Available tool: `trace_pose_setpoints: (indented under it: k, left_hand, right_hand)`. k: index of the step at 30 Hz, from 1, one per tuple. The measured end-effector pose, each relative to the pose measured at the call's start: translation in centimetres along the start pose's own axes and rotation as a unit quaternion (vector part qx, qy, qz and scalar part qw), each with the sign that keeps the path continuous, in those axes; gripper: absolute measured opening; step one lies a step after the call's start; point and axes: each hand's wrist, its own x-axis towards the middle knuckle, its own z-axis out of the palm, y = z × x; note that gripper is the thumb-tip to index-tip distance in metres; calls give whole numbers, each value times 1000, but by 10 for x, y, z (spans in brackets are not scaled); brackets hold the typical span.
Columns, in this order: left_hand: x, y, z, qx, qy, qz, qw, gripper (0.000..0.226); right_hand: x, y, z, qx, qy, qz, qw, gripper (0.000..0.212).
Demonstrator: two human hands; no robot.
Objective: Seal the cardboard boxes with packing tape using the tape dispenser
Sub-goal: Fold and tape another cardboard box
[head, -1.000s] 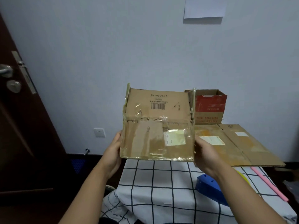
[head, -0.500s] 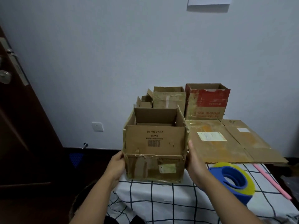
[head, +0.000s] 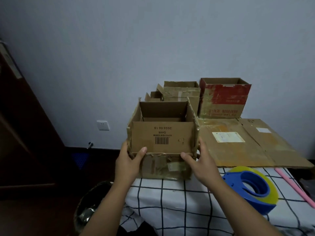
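Observation:
A worn brown cardboard box (head: 162,133) stands on the table (head: 179,198) with its top flaps up and its inside open. My left hand (head: 128,163) grips its left front corner, thumb on the front flap. My right hand (head: 198,161) holds the right front corner the same way. The blue tape dispenser (head: 252,188) with a yellowish tape roll lies on the checked cloth to the right of my right forearm, untouched.
Behind the held box stand two smaller brown boxes (head: 180,93) and a red-printed open box (head: 225,98). A flattened cardboard sheet (head: 247,143) lies at the right. A pink stick (head: 293,186) lies near the right edge. A dark bin (head: 88,206) sits below left.
The box was held up with its bottom facing me; it has been turned upright and set down on the table. My thumbs have moved onto the front flap.

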Motion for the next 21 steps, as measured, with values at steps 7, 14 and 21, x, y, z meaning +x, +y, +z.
trace_pose_setpoints:
  k: [7, 14, 21]
  left_hand:
    - [81, 1, 22, 23, -40, 18, 999, 62]
    - [140, -25, 42, 84, -40, 25, 995, 69]
    - [161, -42, 55, 165, 33, 83, 982, 69]
  right_hand:
    - [85, -4, 1, -80, 46, -3, 996, 81]
    - [144, 13, 19, -107, 46, -15, 993, 86]
    - [158, 30, 28, -142, 79, -58, 985, 96]
